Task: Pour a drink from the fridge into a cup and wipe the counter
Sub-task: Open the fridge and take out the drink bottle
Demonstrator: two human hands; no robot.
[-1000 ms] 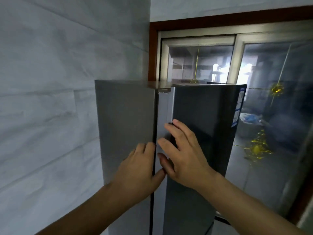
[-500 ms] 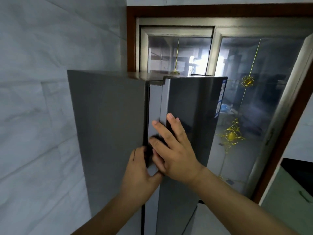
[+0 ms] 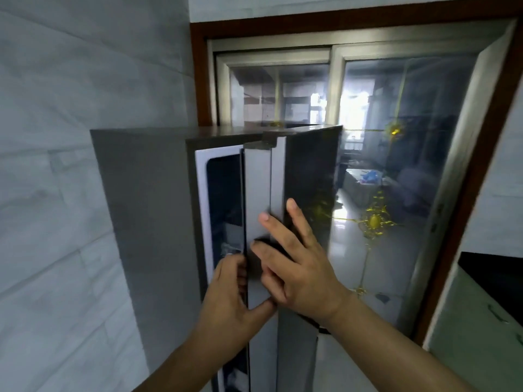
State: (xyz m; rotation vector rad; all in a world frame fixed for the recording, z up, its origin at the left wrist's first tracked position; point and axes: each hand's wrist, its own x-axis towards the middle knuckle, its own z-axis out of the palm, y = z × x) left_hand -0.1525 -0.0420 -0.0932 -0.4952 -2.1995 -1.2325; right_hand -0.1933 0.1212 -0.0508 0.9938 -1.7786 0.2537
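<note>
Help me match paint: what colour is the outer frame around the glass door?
The outer frame is reddish brown, clearest in the head view.

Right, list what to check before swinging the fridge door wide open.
1. Fridge door ajar: ok.
2. Left hand gripping the door's edge: ok.
3. Right hand flat on the door's front: ok.
4. Swing room toward the glass sliding door: cannot tell.
5. Contents readable in the fridge interior: not ok, too dark.
</note>
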